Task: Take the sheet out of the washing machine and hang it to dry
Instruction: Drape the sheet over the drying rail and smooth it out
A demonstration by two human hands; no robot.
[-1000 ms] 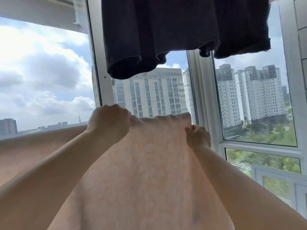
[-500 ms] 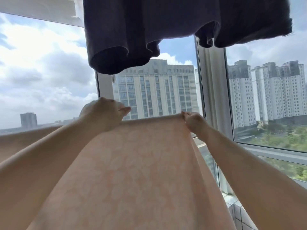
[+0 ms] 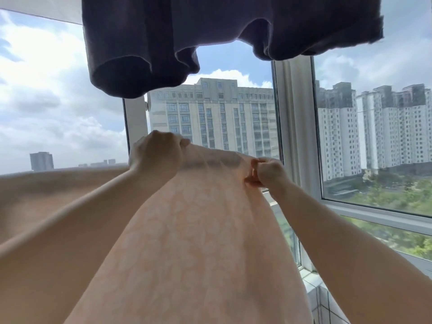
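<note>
Since the frame half a second back, both hands sit closer together and the fabric edge between them has gone from taut and straight to slack and bunched; the view has also tilted up a little.

Nearest: pale peach cotton sheet with a faint white floral print (image 3: 187, 242) fills the lower centre, running up from the bottom edge between the two forearms. More of it spreads off to the left, behind the left forearm. Lower part cut off by the frame.

Left hand (image 3: 155, 155): grip clenched on the sheet's top edge, fingers curled over it, thumb tip showing at the fabric. Right hand (image 3: 266, 170): grip pinching the same edge at its right corner, fabric gathered between thumb and fingers. Sheet edge sags between the two grips, with a darker band just below it.

Above the hands: dark grey garment (image 3: 210, 31), hanging, hems rolled; what it hangs from is out of view.

Beyond: white-framed window (image 3: 294, 125), white tiled sill at lower right. Outside: beige high-rise block (image 3: 210, 113), white tower blocks at right, trees, cloudy sky.

No readable writing or labels anywhere.
</note>
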